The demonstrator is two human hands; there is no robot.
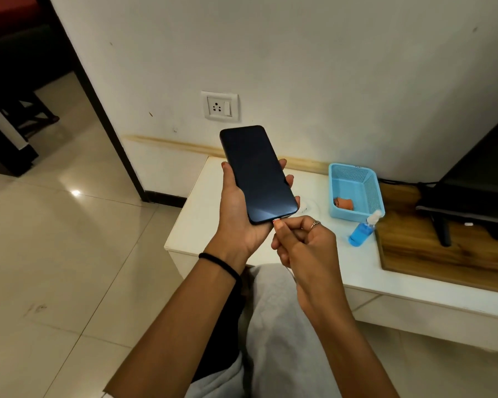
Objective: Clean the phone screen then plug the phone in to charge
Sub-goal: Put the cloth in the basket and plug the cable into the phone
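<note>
A black phone with a dark screen is held face up above the white table, gripped from below by my left hand. My right hand pinches a small white charging plug at the phone's bottom edge; whether the plug is fully in, I cannot tell. A thin white cable runs down beside my right wrist. A white charger part peeks out on the table behind the phone. A wall socket with a switch sits above the table, nothing plugged into it.
A light blue plastic basket holds an orange cloth. A blue spray bottle lies beside it. A wooden board at the right carries a dark monitor stand. Tiled floor and a doorway lie left.
</note>
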